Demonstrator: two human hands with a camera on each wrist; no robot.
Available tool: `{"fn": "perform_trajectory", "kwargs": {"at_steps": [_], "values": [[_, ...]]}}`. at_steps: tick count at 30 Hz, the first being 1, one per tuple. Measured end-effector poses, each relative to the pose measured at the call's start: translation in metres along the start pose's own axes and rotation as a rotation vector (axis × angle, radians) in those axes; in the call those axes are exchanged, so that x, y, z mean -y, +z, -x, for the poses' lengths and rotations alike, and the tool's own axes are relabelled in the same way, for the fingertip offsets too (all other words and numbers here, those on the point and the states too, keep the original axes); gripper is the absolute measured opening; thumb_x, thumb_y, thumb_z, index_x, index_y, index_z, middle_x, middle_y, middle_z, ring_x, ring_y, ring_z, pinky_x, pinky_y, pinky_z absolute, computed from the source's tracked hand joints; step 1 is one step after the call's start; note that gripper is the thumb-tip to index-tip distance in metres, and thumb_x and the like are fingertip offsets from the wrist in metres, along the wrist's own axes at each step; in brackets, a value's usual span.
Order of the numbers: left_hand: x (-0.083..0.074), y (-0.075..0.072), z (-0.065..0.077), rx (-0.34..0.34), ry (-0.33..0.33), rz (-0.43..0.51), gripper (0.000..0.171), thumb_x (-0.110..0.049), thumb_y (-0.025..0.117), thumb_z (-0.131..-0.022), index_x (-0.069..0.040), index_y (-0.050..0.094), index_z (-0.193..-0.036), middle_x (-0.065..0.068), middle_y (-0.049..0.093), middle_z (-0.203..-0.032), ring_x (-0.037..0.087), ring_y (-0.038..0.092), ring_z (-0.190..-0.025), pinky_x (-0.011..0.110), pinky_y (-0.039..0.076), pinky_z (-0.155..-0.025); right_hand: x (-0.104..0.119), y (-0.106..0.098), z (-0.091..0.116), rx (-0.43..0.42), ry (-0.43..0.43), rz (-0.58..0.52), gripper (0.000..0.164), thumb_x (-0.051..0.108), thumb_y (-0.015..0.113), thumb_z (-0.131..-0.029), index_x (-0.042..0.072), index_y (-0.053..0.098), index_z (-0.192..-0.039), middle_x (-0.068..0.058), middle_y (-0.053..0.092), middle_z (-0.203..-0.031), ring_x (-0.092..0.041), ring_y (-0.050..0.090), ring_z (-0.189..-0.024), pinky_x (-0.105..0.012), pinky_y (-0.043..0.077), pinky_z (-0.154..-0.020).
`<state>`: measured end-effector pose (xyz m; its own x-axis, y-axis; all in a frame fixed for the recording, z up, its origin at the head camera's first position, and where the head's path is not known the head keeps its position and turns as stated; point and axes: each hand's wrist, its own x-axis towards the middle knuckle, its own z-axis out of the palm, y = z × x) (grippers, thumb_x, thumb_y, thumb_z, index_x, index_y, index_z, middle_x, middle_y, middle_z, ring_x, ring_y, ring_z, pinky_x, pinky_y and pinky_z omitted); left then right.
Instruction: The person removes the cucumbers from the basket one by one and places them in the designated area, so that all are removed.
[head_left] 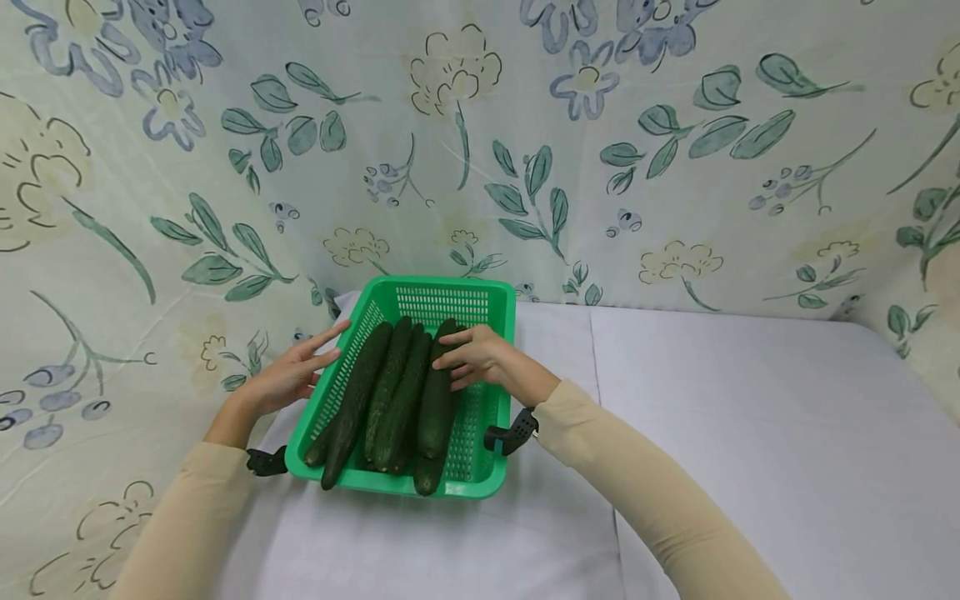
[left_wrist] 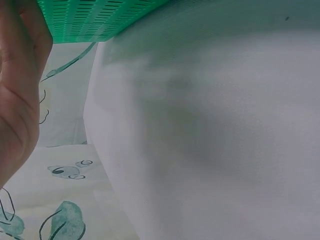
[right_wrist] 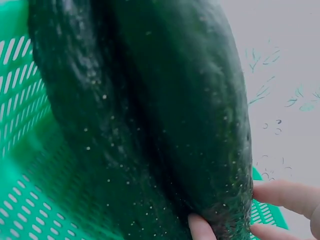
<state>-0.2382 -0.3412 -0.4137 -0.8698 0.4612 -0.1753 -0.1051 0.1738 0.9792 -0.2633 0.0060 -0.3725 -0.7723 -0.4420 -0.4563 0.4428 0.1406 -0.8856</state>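
Note:
A green plastic basket (head_left: 498, 408) holds several long dark green cucumbers (head_left: 367, 383), lying side by side lengthwise. My right hand (head_left: 483, 354) reaches in over the right side and grips the rightmost top cucumber (head_left: 435, 417) near its far end. In the right wrist view, fingertips (right_wrist: 201, 229) show on both sides of this cucumber (right_wrist: 185, 100), with another cucumber (right_wrist: 85, 130) close beside it. My left hand (head_left: 288, 379) is at the basket's left side, fingers extended against the rim and outer wall. The left wrist view shows its palm beside the basket's perforated wall (left_wrist: 95, 20).
The basket sits on a table with a white cloth (head_left: 720, 433), which extends far to the right. A floral curtain (head_left: 525, 183) hangs behind and along the left. Black wrist straps (head_left: 513, 432) are on both wrists, close to the basket's sides.

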Motion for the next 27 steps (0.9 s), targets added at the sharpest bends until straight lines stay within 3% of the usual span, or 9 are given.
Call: {"fn": "perform_trajectory", "kwargs": {"at_steps": [6, 13, 21, 27], "values": [[0.001, 0.000, 0.000, -0.002, -0.004, -0.003, 0.058, -0.024, 0.038, -0.111, -0.031, 0.010, -0.162, 0.003, 0.058, -0.130, 0.017, 0.069, -0.079, 0.032, 0.058, -0.067, -0.003, -0.005, -0.001, 0.040, 0.006, -0.063, 0.056, -0.006, 0.067, -0.092, 0.004, 0.052, -0.145, -0.028, 0.050, -0.140, -0.046, 0.050, -0.126, -0.054, 0.048, -0.095], [-0.001, 0.001, 0.000, -0.013, -0.023, -0.002, 0.058, -0.026, 0.038, -0.111, -0.033, 0.012, -0.162, 0.003, 0.060, -0.126, 0.013, 0.064, -0.072, 0.027, 0.055, -0.062, -0.003, -0.009, 0.000, 0.072, -0.009, -0.057, 0.057, -0.004, 0.067, -0.093, 0.007, 0.051, -0.147, -0.027, 0.055, -0.134, -0.041, 0.058, -0.118, -0.054, 0.047, -0.097], [-0.001, 0.000, 0.000, -0.003, -0.029, 0.004, 0.059, -0.025, 0.037, -0.111, -0.031, 0.009, -0.162, 0.003, 0.061, -0.128, 0.014, 0.066, -0.075, 0.029, 0.056, -0.065, 0.003, -0.016, 0.009, 0.100, -0.039, -0.105, 0.057, -0.003, 0.063, -0.096, 0.010, 0.048, -0.149, -0.024, 0.047, -0.145, -0.042, 0.053, -0.126, -0.054, 0.043, -0.101], [-0.001, 0.000, 0.000, -0.009, -0.032, 0.005, 0.059, -0.024, 0.037, -0.111, -0.031, 0.009, -0.162, 0.003, 0.059, -0.130, 0.016, 0.068, -0.080, 0.031, 0.057, -0.068, 0.008, -0.025, 0.017, 0.105, -0.085, -0.139, 0.058, -0.004, 0.064, -0.096, 0.010, 0.047, -0.150, -0.017, 0.034, -0.156, -0.043, 0.051, -0.126, -0.054, 0.043, -0.101]]}}
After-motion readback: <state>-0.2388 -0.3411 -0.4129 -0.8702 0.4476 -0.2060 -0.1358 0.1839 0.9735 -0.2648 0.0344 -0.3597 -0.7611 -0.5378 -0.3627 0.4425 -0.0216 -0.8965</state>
